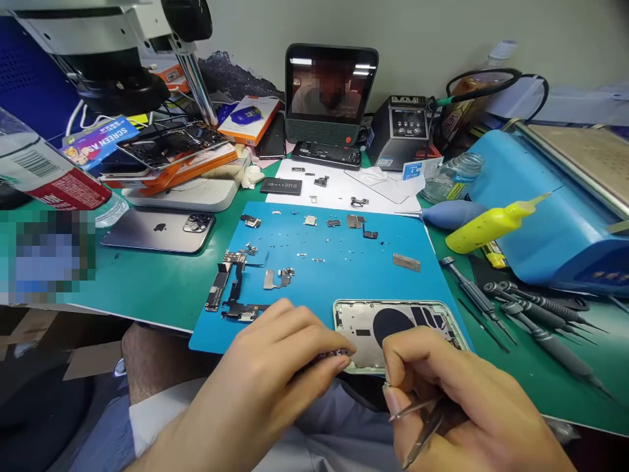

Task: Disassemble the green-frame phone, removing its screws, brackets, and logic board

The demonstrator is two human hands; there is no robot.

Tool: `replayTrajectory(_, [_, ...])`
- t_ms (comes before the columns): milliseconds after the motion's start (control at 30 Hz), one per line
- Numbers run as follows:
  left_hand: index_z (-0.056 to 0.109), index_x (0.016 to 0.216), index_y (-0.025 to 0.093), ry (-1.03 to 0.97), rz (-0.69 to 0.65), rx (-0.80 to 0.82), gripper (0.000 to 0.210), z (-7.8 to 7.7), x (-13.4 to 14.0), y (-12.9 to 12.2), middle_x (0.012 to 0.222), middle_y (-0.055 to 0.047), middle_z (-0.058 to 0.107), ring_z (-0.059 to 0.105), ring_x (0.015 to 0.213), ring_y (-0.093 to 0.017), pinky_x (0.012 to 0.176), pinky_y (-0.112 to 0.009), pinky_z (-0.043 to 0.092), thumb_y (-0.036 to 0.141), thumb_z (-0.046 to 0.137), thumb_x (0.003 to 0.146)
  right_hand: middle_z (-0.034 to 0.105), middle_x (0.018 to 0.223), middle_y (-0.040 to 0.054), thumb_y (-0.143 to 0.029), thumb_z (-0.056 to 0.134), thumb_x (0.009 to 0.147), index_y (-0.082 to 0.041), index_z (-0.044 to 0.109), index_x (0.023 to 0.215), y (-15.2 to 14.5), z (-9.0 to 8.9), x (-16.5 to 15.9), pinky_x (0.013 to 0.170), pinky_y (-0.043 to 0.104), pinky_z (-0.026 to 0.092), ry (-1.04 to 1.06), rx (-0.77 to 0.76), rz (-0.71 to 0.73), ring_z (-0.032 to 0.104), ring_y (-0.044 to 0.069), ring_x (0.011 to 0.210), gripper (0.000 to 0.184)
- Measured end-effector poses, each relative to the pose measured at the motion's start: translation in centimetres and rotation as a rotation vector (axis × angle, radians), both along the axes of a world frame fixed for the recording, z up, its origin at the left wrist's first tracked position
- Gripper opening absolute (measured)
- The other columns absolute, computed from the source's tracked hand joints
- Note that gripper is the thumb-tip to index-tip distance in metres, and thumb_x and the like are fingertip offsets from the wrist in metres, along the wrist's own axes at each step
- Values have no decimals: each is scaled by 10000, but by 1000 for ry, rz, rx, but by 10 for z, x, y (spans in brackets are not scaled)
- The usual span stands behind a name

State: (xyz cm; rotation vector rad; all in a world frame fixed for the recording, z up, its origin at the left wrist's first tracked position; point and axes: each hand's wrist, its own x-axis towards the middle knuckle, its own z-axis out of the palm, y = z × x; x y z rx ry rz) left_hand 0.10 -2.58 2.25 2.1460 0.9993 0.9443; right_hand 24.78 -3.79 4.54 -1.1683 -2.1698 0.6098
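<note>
My left hand (282,367) pinches a small, narrow electronic part (335,354) between thumb and forefinger, just over the left edge of an opened phone housing (363,354). The fingers cover most of that part. In my right hand (442,393), a pair of metal tweezers (422,432) lies across the palm and fingers. Its thumb and forefinger press together on a tiny metallic bit (387,385), too small to name. The housing, pale-rimmed with a dark round patch inside, rests on the blue mat (314,295) beneath and beyond both hands.
Phone boards (219,288), a flex cable (280,278) and several tiny screws and shields dot the mat. Screwdrivers (550,341) and a yellow bottle (486,229) lie at right. A phone (160,229) lies at left, under a tilted plastic bottle (54,174). A screen device (331,92) stands behind.
</note>
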Motion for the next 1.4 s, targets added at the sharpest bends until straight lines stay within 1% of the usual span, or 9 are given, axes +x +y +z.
replayTrajectory(100, [762, 1209, 209, 87, -21, 126, 162, 1, 2, -1, 1051, 3, 827, 678, 875, -156, 859, -274, 521, 213, 601, 1226, 609, 650, -152, -72, 560, 839, -308, 536, 956, -1, 1, -5, 460, 143, 421, -12, 69, -20, 586, 45, 447, 265])
replayTrajectory(200, [761, 1172, 193, 124, -31, 172, 210, 3, 4, -3, 1019, -5, 806, 636, 849, -159, 822, -269, 515, 238, 567, 1240, 624, 660, -154, -84, 561, 824, -308, 539, 979, -1, 1, -7, 490, 149, 441, -47, 70, -14, 599, 48, 464, 273])
replayTrajectory(300, [748, 1149, 190, 123, -55, 166, 222, 5, 5, -4, 1016, -9, 785, 617, 853, -165, 813, -281, 510, 251, 557, 1244, 614, 663, -147, -96, 553, 838, -309, 533, 1001, -1, 2, -5, 511, 171, 453, -107, 42, 12, 583, 62, 474, 269])
replayTrajectory(400, [734, 1141, 186, 134, -88, 148, 197, 5, 6, -5, 1033, -16, 779, 616, 882, -176, 821, -301, 512, 254, 576, 1236, 560, 626, -149, -109, 529, 873, -302, 530, 974, 0, 4, -3, 477, 172, 417, -126, 50, 32, 527, 56, 445, 218])
replayTrajectory(600, [714, 1143, 193, 151, -138, 112, 225, 4, 8, -7, 1060, -16, 793, 609, 884, -187, 818, -332, 518, 257, 528, 1253, 542, 627, -162, -104, 556, 885, -293, 543, 972, 0, 5, -2, 437, 148, 366, -124, 25, 61, 498, 32, 444, 208])
replayTrajectory(767, [719, 1157, 181, 143, -132, 126, 217, 0, 9, -5, 1053, -13, 767, 593, 902, -190, 816, -334, 506, 255, 538, 1250, 515, 636, -155, -102, 546, 886, -288, 557, 981, -1, 4, 2, 444, 154, 352, -162, 39, 49, 469, 40, 455, 209])
replayTrajectory(967, [736, 1154, 158, 182, -110, 164, 234, 1, 10, -4, 1036, -21, 761, 588, 898, -195, 812, -350, 491, 219, 531, 1249, 461, 662, -136, -88, 597, 969, -287, 608, 1066, -1, 0, 6, 440, 196, 321, -181, 62, 37, 421, 68, 464, 222])
replayTrajectory(1200, [723, 1120, 167, 177, -63, 170, 285, 0, 9, -2, 1013, -16, 760, 588, 884, -194, 805, -344, 502, 236, 486, 1263, 627, 688, -127, -157, 632, 1102, -288, 677, 1128, -2, -1, 6, 479, 186, 394, -131, 40, 45, 535, 56, 474, 140])
replayTrajectory(1400, [713, 1114, 161, 172, -63, 178, 273, 1, 9, -1, 1022, -25, 774, 594, 883, -195, 817, -347, 492, 220, 491, 1260, 786, 837, -102, -228, 636, 1158, -317, 682, 1238, -4, -5, 13, 617, 194, 518, -174, 52, 46, 754, 78, 641, 128])
